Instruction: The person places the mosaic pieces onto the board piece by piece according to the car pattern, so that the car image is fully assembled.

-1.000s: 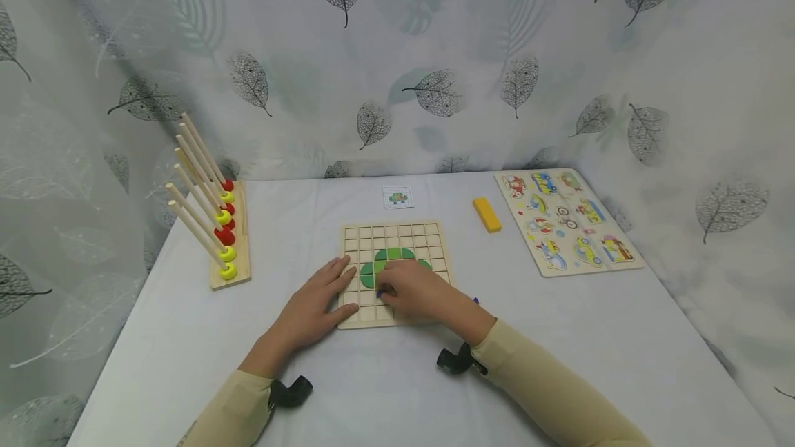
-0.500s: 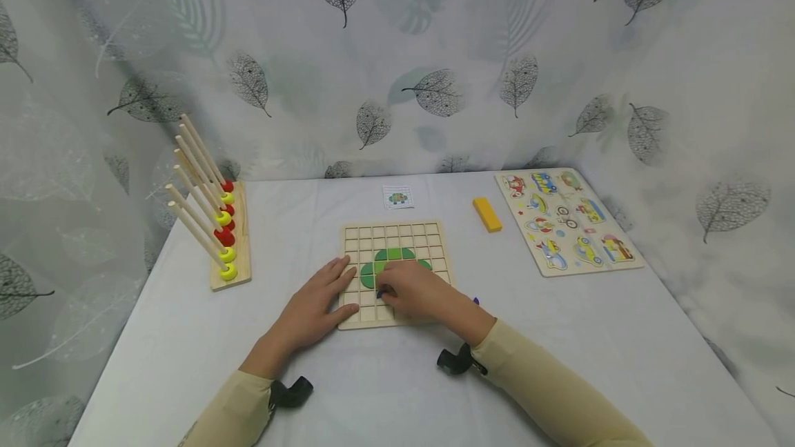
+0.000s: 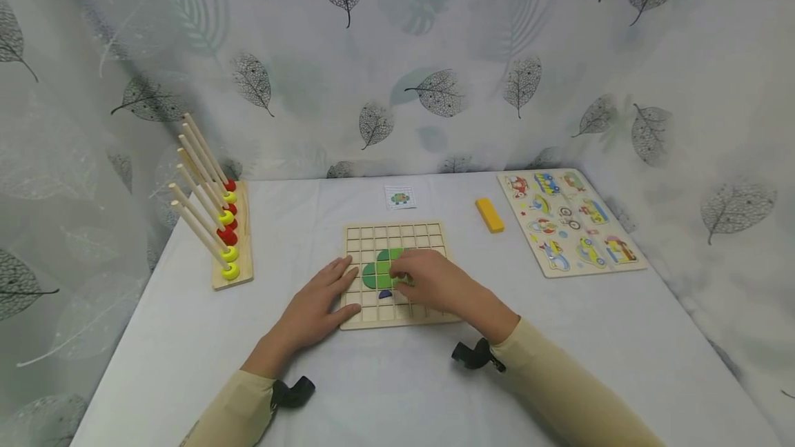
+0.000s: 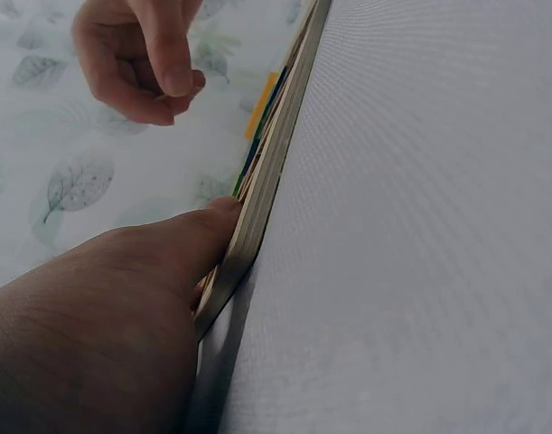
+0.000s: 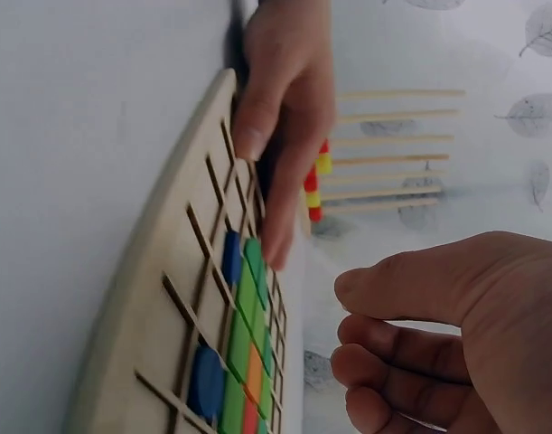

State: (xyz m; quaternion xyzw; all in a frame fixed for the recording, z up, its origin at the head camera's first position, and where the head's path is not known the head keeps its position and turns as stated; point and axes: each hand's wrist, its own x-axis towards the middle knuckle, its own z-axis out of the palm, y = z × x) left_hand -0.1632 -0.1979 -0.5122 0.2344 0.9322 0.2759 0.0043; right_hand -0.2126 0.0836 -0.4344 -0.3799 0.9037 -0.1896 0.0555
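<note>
A wooden grid board (image 3: 363,314) lies mid-table, with green tiles (image 3: 370,276) set in its cells and a dark blue half-round tile (image 3: 385,294) just below them. In the right wrist view a second blue tile (image 5: 206,382) shows, plus an orange tile (image 5: 255,371) and a red one (image 5: 249,416) among the green. My left hand (image 3: 317,303) rests on the board's left edge, fingers extended and thumb near the lower corner. Above the tiles hovers my right hand (image 3: 431,285), fingers loosely bent and nothing between them; it hides the right part of the pattern.
Behind the board lies a small picture card (image 3: 400,197), and a yellow block (image 3: 489,215) is to its right. A peg stand (image 3: 243,247) with red and yellow rings stands at the left. At the right lies a vehicle puzzle board (image 3: 571,223). A leaf-print curtain (image 3: 286,136) closes the back.
My right hand has let go of the blue half-round tile, which now lies on the board, and has moved up and right. My left hand has stayed on the board's edge.
</note>
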